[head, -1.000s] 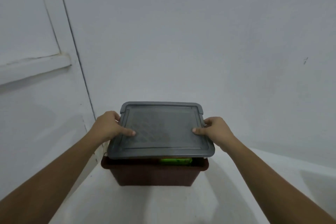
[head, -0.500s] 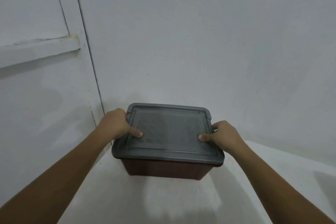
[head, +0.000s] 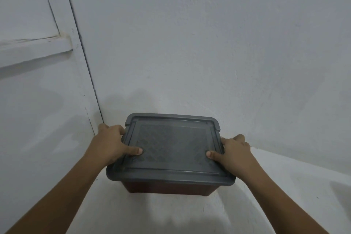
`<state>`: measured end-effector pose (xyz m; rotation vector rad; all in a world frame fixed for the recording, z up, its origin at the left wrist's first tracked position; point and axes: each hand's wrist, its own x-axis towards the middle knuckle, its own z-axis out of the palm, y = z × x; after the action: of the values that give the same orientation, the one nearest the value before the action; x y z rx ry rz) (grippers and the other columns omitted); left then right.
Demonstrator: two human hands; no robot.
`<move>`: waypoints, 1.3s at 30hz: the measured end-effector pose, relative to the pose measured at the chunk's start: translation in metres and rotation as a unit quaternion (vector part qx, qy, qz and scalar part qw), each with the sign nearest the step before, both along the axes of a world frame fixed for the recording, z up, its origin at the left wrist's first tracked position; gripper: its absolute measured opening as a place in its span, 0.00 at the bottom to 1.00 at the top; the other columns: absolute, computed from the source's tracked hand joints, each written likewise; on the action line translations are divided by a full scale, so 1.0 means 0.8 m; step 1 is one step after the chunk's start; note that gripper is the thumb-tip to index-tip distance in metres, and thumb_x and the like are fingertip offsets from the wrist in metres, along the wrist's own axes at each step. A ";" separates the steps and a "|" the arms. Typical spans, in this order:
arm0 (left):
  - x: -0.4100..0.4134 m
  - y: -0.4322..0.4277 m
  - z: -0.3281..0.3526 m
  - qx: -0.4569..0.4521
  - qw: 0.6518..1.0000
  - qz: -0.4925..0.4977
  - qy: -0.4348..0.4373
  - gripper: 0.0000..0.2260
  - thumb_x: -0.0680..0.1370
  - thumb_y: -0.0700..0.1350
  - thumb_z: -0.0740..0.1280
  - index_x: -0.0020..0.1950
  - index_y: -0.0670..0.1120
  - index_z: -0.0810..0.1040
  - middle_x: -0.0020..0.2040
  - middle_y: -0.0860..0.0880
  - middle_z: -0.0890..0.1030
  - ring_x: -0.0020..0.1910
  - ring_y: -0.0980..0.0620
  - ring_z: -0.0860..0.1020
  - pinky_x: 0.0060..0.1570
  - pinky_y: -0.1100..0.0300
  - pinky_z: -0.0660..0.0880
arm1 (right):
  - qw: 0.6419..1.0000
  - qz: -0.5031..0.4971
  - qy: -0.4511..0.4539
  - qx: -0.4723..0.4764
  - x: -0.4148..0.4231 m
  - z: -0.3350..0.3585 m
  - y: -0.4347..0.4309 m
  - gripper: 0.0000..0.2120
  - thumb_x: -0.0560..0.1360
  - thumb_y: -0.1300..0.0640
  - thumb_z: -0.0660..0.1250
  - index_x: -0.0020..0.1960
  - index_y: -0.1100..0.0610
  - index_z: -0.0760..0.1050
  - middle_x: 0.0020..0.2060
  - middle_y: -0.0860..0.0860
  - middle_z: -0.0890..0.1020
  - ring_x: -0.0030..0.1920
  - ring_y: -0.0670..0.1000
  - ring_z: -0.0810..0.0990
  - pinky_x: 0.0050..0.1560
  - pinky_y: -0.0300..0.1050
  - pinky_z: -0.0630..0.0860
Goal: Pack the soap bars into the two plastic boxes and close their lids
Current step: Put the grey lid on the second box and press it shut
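in the head view, a dark brown plastic box [head: 167, 189] is sitting on a white surface [head: 152, 214], near the corner where a pale wall [head: 209, 43] is meeting a white panelled door [head: 38, 47]. a grey lid [head: 171, 148] is lying flat over the box, its rim overhanging the front edge all along. the left hand [head: 110, 144] is holding the lid's left edge, its grip clamped on it with the thumb [head: 135, 151] pressing on top and the other fingers curling down over the side. the right hand [head: 235, 153] is doing the same on the right edge, its grip clamped on the lid with its thumb [head: 211, 155] lying on the patterned top. no soap bars are showing, since the lid is covering the box's inside. judging from this, the packing of this box is looking finished and the closing is at its last stage; whether the lid is snapping fully home cannot be told, so a firm press along the rim is probably remaining. the second box is not appearing in view, so its state is staying unknown.
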<state>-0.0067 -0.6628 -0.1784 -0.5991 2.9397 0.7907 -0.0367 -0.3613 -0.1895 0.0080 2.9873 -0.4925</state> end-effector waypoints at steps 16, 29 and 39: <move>0.009 0.008 -0.004 -0.040 0.998 0.012 0.039 0.26 0.62 0.62 0.78 0.39 0.45 0.68 0.38 0.48 0.73 0.34 0.52 0.72 0.31 0.59 0.66 | 0.987 -0.071 -0.046 -0.134 0.010 -0.001 -0.003 0.27 0.71 0.40 0.69 0.57 0.59 0.66 0.43 0.51 0.75 0.39 0.47 0.74 0.30 0.37 0.66; 0.024 0.013 0.003 0.049 0.996 -0.037 0.064 0.32 0.69 0.55 0.76 0.69 0.45 0.74 0.63 0.43 0.77 0.59 0.44 0.76 0.52 0.56 0.71 | 0.993 -0.026 0.041 -0.108 0.036 0.011 -0.032 0.24 0.78 0.52 0.64 0.71 0.56 0.62 0.62 0.56 0.77 0.56 0.57 0.78 0.52 0.46 0.73; 0.043 0.008 -0.021 0.150 0.983 -0.011 0.107 0.34 0.70 0.55 0.74 0.74 0.54 0.65 0.73 0.49 0.69 0.69 0.46 0.69 0.65 0.53 0.67 | 0.987 -0.054 0.051 -0.144 0.046 -0.001 -0.034 0.27 0.79 0.50 0.62 0.75 0.54 0.59 0.70 0.56 0.71 0.67 0.58 0.72 0.66 0.51 0.68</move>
<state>0.0281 -0.6561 -0.1949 -0.4826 2.9116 1.3415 0.0004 -0.3882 -0.1904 0.1229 2.9944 -0.9614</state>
